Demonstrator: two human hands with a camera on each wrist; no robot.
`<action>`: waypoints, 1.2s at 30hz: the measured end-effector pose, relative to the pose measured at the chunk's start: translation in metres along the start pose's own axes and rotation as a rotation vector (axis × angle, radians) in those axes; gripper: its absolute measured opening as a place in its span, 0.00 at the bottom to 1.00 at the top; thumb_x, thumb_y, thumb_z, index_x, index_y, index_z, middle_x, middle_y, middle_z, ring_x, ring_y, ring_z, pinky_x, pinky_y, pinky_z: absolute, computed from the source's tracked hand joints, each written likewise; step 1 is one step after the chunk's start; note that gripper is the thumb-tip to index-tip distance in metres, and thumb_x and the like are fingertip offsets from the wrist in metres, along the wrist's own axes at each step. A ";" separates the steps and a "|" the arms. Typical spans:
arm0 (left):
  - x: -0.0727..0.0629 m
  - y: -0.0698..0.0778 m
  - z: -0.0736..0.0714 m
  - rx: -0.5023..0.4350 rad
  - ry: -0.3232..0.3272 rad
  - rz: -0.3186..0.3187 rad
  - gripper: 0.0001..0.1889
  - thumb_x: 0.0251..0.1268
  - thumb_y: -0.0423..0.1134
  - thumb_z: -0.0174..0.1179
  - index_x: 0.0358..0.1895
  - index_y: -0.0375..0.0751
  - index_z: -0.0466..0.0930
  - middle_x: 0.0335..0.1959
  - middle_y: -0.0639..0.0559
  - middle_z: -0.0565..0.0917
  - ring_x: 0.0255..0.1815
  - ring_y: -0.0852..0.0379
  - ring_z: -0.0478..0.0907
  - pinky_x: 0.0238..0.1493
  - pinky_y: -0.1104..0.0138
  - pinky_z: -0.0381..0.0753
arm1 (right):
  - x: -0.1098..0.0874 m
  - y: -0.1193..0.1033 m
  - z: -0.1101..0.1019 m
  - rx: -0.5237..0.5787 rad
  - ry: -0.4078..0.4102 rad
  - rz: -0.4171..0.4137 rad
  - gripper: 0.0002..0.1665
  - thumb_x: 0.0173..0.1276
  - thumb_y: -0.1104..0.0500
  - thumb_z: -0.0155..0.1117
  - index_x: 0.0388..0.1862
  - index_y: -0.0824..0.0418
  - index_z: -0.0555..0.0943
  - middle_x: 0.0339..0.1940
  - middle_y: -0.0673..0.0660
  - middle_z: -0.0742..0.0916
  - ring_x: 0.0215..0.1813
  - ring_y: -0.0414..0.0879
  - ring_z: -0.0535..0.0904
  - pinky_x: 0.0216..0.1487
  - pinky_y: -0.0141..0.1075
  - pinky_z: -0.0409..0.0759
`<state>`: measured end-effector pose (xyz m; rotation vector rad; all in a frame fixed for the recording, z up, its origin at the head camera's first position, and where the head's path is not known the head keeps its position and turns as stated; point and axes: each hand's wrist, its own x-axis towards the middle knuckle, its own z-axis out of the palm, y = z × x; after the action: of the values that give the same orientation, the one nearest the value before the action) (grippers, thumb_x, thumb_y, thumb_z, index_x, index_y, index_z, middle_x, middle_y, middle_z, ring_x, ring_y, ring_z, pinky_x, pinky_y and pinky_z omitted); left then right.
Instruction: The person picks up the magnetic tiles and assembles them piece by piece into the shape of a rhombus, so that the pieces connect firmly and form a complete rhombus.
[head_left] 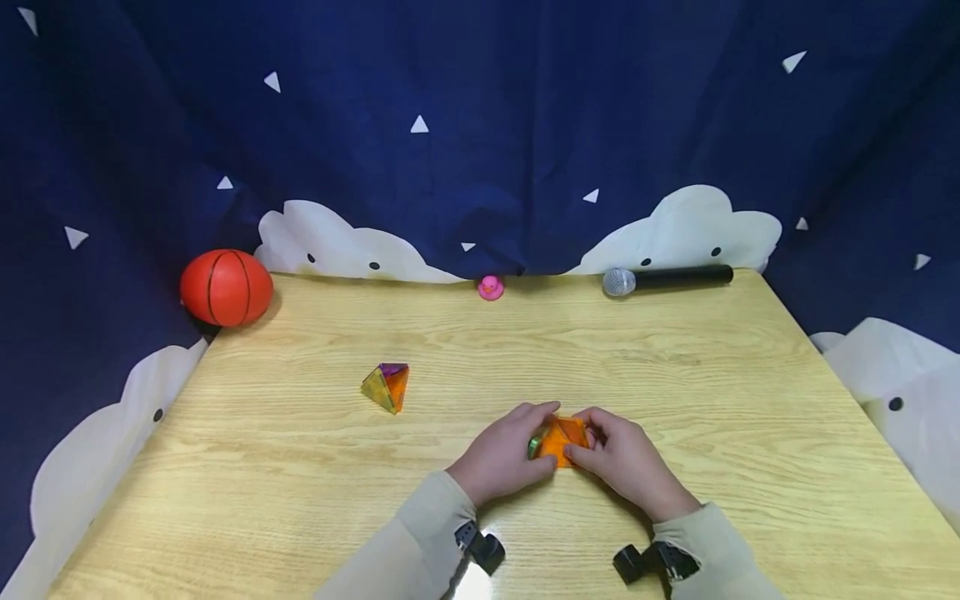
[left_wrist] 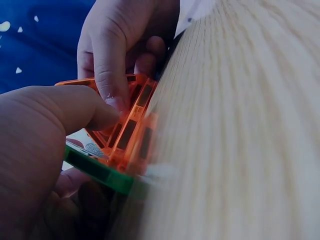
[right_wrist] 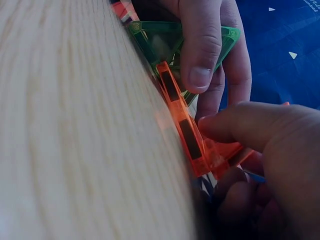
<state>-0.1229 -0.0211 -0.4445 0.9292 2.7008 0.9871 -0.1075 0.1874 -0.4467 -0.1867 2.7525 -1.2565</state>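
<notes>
Low over the near middle of the table, both hands close in on a few see-through magnetic tiles. My left hand (head_left: 506, 457) grips a green triangular tile (right_wrist: 150, 42), thumb on the near side and fingers behind. From the other side my right hand (head_left: 630, 467) pinches orange tiles (head_left: 558, 446) between thumb and fingers. The orange tiles (left_wrist: 131, 125) meet at an angle, their dark magnets showing along the edges. In the left wrist view the green tile (left_wrist: 97, 170) stands against the lower end of the orange ones. The fingers hide part of the tiles.
A small pyramid (head_left: 387, 387) of yellow, orange and purple tiles stands left of the hands. Along the back are a red ball (head_left: 227, 287), a pink toy duck (head_left: 491, 288) and a microphone (head_left: 667, 279). A dark blue curtain (head_left: 480, 167) hangs behind the wooden table (head_left: 300, 467).
</notes>
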 end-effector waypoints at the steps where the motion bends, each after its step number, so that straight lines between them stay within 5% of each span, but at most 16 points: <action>1: 0.000 0.000 0.000 0.002 0.000 -0.001 0.33 0.63 0.44 0.64 0.72 0.45 0.69 0.60 0.54 0.78 0.58 0.60 0.77 0.60 0.66 0.75 | 0.000 0.000 0.000 0.007 -0.003 -0.006 0.15 0.61 0.59 0.75 0.45 0.57 0.82 0.25 0.50 0.75 0.28 0.43 0.69 0.29 0.31 0.67; 12: 0.006 0.004 0.005 0.074 0.018 0.012 0.24 0.66 0.50 0.65 0.63 0.48 0.77 0.57 0.57 0.80 0.55 0.62 0.79 0.56 0.67 0.77 | -0.001 0.003 0.001 0.027 -0.031 -0.074 0.15 0.60 0.59 0.77 0.46 0.54 0.85 0.35 0.48 0.82 0.34 0.42 0.73 0.34 0.31 0.73; 24: 0.012 0.004 0.007 0.053 0.029 -0.033 0.18 0.63 0.48 0.68 0.54 0.50 0.81 0.47 0.60 0.80 0.41 0.66 0.77 0.46 0.71 0.77 | -0.002 0.002 0.000 -0.016 -0.037 -0.100 0.12 0.60 0.61 0.75 0.43 0.53 0.85 0.30 0.47 0.79 0.29 0.41 0.71 0.29 0.32 0.71; 36: 0.015 0.002 0.009 0.043 0.053 -0.046 0.14 0.60 0.44 0.68 0.49 0.52 0.81 0.40 0.63 0.80 0.37 0.66 0.76 0.43 0.72 0.76 | -0.003 0.001 -0.001 -0.006 -0.057 -0.097 0.09 0.63 0.57 0.74 0.41 0.51 0.84 0.26 0.48 0.76 0.26 0.41 0.69 0.27 0.32 0.68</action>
<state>-0.1308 -0.0063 -0.4492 0.8553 2.7844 0.9623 -0.1049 0.1891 -0.4473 -0.3547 2.7286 -1.2454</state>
